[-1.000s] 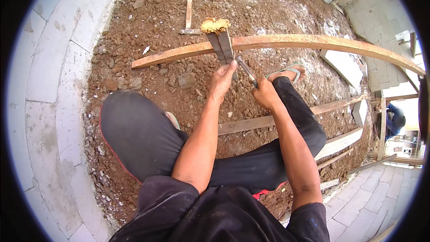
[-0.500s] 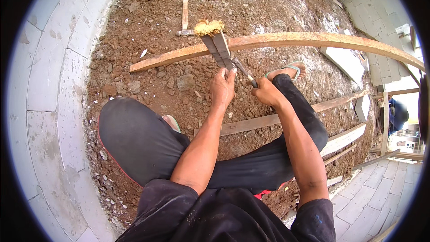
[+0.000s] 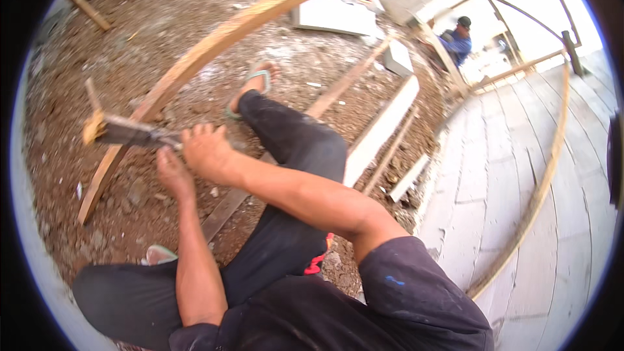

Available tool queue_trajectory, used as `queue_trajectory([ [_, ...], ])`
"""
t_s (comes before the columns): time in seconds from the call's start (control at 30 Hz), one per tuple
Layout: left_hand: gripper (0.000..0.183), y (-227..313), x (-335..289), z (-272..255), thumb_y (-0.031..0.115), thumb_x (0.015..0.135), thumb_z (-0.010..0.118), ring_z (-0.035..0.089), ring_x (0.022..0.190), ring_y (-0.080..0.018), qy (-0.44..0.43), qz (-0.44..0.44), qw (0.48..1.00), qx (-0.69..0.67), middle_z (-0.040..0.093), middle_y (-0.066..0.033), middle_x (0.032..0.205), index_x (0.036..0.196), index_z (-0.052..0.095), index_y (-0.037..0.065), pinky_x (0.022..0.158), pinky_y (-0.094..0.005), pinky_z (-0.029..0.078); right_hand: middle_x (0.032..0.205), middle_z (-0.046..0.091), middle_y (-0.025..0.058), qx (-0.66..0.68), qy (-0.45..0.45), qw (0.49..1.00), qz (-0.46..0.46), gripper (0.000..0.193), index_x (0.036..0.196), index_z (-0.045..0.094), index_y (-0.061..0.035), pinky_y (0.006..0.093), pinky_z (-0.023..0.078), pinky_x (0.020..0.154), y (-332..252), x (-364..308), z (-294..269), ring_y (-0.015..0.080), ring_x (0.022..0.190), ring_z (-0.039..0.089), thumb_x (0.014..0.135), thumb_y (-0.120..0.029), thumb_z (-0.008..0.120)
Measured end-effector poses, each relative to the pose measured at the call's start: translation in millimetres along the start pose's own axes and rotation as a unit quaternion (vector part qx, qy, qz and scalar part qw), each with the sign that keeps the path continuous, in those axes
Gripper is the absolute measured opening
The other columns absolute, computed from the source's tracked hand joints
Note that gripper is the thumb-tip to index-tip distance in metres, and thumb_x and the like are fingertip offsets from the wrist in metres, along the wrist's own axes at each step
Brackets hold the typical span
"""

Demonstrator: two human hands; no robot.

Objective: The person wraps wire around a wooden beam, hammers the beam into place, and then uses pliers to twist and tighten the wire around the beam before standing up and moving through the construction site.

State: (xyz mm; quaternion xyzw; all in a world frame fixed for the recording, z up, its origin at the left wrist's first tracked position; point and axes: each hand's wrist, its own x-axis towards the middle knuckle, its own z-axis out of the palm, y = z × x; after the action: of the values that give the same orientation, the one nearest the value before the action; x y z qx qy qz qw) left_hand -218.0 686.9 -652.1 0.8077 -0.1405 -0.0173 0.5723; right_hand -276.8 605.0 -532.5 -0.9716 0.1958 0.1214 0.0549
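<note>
My left hand [image 3: 174,172] is closed around the near end of a dark grey, flat-sided piece [image 3: 130,134]. A rough yellow, frayed lump [image 3: 93,127] sits at its far end. Close beside, my right hand [image 3: 209,151] is closed, its fingers bent over a slim hand tool with a dark head, which is blurred and mostly hidden now. The grey piece lies across a long wooden beam [image 3: 166,88]; whether they touch I cannot tell. Behind the yellow lump, part of a hammer's wooden handle [image 3: 93,94] shows.
Brown rubble soil [image 3: 58,156] surrounds my sandalled feet. Planks [image 3: 383,133] and a white block [image 3: 335,16] lie ahead and to the right. A pale block wall [image 3: 513,156] rises on the right. Far off, a person in blue [image 3: 457,42] is near a wooden frame. A stake [image 3: 88,8] stands far left.
The view has swung right, so my hands and the grey piece appear further left. My right hand has come in closer to the left one. The distant person shows more fully.
</note>
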Motion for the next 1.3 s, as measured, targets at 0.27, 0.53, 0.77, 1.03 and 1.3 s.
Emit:
queue_trajectory([
  [0.27,0.061,17,-27,37,0.061,0.098,0.045,0.057,0.07,-0.0144,-0.065,-0.213,0.924,-0.31,0.058,-0.0053,0.087,0.105,0.058,0.002,0.062,-0.0297,0.046,0.083,0.069,0.0261,0.28,-0.059,0.954,-0.086,0.028,0.104,0.062,0.0087,0.045,0.057,0.067,94,-6,19,0.0353,0.08,0.071,0.091,-0.016,0.061],
  [0.53,0.054,39,9,-48,0.05,0.094,0.062,0.059,0.079,-0.0097,-0.204,-0.239,0.846,-0.431,0.067,-0.0063,0.102,0.121,0.056,0.004,0.059,-0.0248,0.048,0.087,0.069,0.0171,0.437,-0.138,0.888,-0.036,0.062,0.108,0.056,0.0042,0.0394,0.056,0.066,23,-2,24,0.0271,0.077,0.07,0.073,-0.037,0.085],
  [0.77,0.061,3,15,-106,0.064,0.087,0.063,0.056,0.092,-0.0103,-0.193,-0.174,0.857,-0.444,0.065,-0.0023,0.104,0.114,0.058,0.01,0.079,-0.0309,0.046,0.093,0.062,0.0228,0.043,0.168,0.985,-0.024,0.043,0.103,0.052,-0.0002,0.0494,0.053,0.073,-85,-31,2,0.0411,0.088,0.065,0.077,-0.025,0.074],
  [1.03,0.076,-6,9,-112,0.06,0.089,0.062,0.061,0.108,-0.024,-0.202,-0.229,0.852,-0.425,0.064,-0.016,0.118,0.136,0.046,0.002,0.085,-0.0423,0.05,0.098,0.065,0.0341,0.434,-0.17,0.88,0.092,0.033,0.119,0.061,0.0015,0.0523,0.049,0.082,-97,-29,15,0.0493,0.094,0.063,0.094,-0.021,0.057],
  [1.3,0.069,7,27,-81,0.053,0.093,0.061,0.062,0.105,-0.0248,-0.192,-0.212,0.888,-0.361,0.066,-0.0197,0.113,0.125,0.053,-0.008,0.091,-0.0376,0.049,0.094,0.064,0.0361,0.208,-0.027,0.977,0.035,0.043,0.128,0.051,0.0064,0.0567,0.048,0.084,-86,-12,2,0.0492,0.095,0.062,0.091,-0.016,0.057],
])
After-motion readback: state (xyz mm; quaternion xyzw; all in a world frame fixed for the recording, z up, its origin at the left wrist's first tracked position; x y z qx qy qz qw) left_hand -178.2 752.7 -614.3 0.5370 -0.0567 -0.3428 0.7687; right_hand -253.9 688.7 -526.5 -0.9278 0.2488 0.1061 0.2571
